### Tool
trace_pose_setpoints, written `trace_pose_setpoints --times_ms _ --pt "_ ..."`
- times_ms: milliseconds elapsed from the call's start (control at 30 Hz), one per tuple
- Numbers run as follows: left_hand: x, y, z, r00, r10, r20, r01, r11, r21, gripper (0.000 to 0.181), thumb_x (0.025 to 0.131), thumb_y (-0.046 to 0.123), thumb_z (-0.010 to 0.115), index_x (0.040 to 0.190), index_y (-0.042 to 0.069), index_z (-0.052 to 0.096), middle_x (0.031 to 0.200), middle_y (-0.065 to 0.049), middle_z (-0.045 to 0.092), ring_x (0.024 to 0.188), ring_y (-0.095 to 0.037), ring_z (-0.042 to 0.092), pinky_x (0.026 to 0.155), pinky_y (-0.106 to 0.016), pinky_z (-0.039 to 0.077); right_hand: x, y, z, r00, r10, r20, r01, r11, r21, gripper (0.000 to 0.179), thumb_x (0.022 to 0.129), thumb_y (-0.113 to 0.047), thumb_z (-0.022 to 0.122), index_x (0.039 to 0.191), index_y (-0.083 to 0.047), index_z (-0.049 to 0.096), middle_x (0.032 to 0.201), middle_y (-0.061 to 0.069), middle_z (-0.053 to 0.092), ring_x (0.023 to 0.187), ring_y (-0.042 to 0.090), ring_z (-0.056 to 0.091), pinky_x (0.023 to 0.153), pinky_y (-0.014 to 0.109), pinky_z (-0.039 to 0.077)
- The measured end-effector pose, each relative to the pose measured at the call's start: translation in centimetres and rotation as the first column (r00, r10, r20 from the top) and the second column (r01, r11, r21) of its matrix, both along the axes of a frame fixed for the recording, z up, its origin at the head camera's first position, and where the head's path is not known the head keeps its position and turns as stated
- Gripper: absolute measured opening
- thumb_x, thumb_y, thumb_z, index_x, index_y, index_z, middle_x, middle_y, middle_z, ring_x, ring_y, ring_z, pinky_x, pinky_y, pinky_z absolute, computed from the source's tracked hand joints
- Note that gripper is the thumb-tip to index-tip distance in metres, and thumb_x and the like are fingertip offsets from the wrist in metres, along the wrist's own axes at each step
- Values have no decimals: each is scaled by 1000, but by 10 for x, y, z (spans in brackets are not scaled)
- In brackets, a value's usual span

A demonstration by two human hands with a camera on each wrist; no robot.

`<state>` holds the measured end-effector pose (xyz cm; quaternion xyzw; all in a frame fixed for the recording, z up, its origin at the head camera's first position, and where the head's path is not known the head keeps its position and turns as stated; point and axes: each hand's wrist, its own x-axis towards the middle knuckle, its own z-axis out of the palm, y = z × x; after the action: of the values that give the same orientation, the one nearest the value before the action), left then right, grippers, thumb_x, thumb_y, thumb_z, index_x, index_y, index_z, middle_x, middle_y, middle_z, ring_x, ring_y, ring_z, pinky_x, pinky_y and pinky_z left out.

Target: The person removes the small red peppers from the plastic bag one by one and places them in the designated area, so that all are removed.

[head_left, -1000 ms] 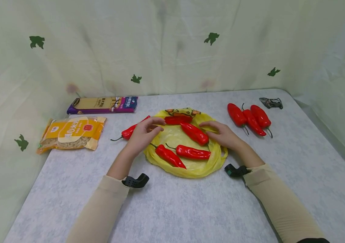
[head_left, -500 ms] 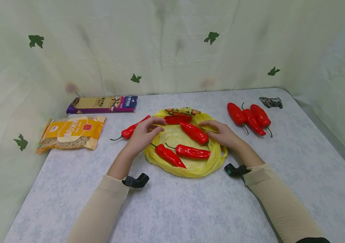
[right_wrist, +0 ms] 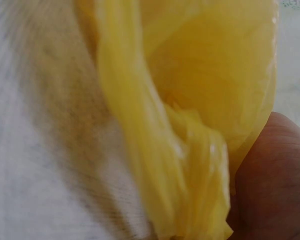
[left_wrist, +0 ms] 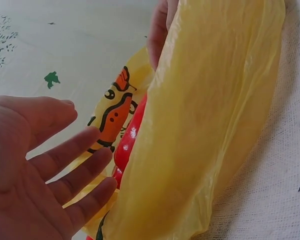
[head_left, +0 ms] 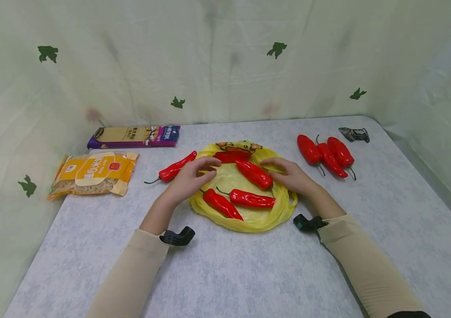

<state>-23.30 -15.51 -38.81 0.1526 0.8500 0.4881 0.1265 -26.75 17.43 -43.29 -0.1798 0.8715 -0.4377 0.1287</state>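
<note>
A yellow plastic bag (head_left: 245,226) lies with its mouth spread wide in the head view, several glossy red peppers (head_left: 254,175) inside it. My left hand (head_left: 187,180) hovers over the bag's left rim, fingers loosely spread and holding nothing; the left wrist view shows its palm and fingers (left_wrist: 92,155) beside the yellow plastic. Another red pepper (head_left: 176,167) lies on the table just beyond that hand. On the opposite side my right hand (head_left: 295,179) holds the bag's right rim. In the right wrist view its thumb (right_wrist: 277,175) sits against the plastic, while the other fingers are hidden.
At the back left lie a purple and tan packet (head_left: 134,137) and an orange bag of dry food (head_left: 96,173). Three red peppers (head_left: 328,157) rest at the back right beside a small black wrapped packet (head_left: 354,134). A pale curtain (head_left: 225,62) hangs behind the table (head_left: 229,278).
My left hand has shifted slightly right over the bag and its fingers have spread, uncovering more of the pepper outside on the left. My right hand and the bag look unmoved.
</note>
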Motion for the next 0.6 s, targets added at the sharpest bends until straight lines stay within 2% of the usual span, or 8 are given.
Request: trace_pose_setpoints --times_ms 267,433,600 --pt "1 4 -1 999 -48 -3 47 998 -38 41 98 23 62 138 15 56 141 -7 58 126 -26 57 103 -46 52 0 0 2 1000 -1 -2 1 1000 14 37 102 -22 54 139 -24 57 151 2 50 149 29 33 121 61 23" --pt "2 4 -1 991 -132 -14 130 988 -80 44 98 23 63 140 15 55 142 -6 58 129 -26 57 106 -47 50 1 -1 2 1000 -4 -3 5 1000 16 37 102 -23 54 138 -26 57 151 1 51 149 28 33 121 60 24" --pt "3 3 0 980 -197 20 197 973 -122 39 95 24 68 133 15 62 134 -6 64 127 -25 58 108 -46 49 1 0 1 1000 -2 -7 3 1000 13 37 102 -22 54 138 -25 57 151 2 51 149 29 33 121 60 24"
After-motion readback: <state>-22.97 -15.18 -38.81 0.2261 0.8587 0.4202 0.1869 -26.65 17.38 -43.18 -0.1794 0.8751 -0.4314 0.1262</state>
